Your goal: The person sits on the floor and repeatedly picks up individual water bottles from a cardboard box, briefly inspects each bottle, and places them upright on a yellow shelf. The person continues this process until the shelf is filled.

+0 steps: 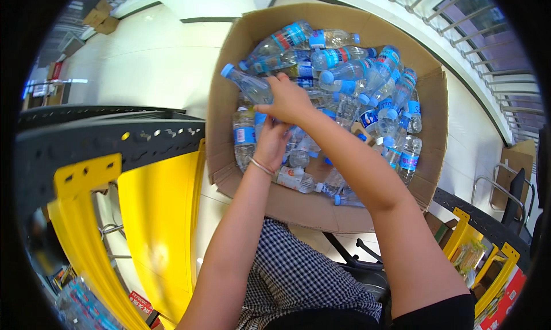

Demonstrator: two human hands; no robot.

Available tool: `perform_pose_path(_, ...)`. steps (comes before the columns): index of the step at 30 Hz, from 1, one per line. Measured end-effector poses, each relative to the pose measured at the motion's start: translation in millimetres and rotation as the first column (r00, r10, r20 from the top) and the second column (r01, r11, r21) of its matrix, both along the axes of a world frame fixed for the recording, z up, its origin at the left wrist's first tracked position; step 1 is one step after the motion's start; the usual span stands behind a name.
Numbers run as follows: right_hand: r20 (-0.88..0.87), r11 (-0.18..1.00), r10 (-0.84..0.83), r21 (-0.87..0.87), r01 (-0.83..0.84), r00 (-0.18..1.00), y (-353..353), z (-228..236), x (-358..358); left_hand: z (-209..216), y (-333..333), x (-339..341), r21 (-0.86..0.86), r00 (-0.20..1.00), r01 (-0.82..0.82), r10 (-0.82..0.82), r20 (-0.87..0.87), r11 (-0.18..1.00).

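The left arm reaches up from the lower edge, slanting right, its hand raised with bent fingers, partly hidden. The right arm comes in from the lower right, bent at the elbow. The right hand sits just beyond the left, thumb and fingers curved in a grip, back of the hand up.

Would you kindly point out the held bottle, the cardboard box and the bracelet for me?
Held bottle (251,87): head view, on its clear body below the cap.
Cardboard box (434,117): head view, on its right-hand wall.
Bracelet (262,167): head view, on its band.
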State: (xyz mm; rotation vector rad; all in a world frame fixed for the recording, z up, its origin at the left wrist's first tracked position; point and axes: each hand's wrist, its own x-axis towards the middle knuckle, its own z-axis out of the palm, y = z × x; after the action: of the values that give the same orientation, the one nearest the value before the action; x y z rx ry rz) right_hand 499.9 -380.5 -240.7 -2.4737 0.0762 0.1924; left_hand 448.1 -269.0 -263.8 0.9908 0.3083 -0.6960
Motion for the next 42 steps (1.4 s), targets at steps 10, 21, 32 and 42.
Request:
perform_pose_path(10, -0.129, 0.819, 0.095, 0.574, -0.004, 0.987, 77, 127, -122, 118, 102, -150, 0.102, 0.964, -0.062, 0.033, 0.262, 0.993)
perform_pose_path(21, -0.204, 0.389, 0.442, 0.921, 0.018, 0.874, 153, 199, -264, 229, 178, -344, -0.017, 0.907, -0.306, 0.296, 0.3, 0.952)
perform_pose_path(32, 0.075, -0.469, 0.728, 0.78, 0.414, 0.682, 253, 241, -364, 255, 208, -465, -0.401, 0.872, -0.33, 0.439, 0.218, 0.855)
perform_pose_path(42, 0.052, -0.361, 0.697, 0.887, 0.287, 0.715, 257, 259, -382, 259, 222, -481, -0.452, 0.855, -0.267, 0.426, 0.297, 0.851)
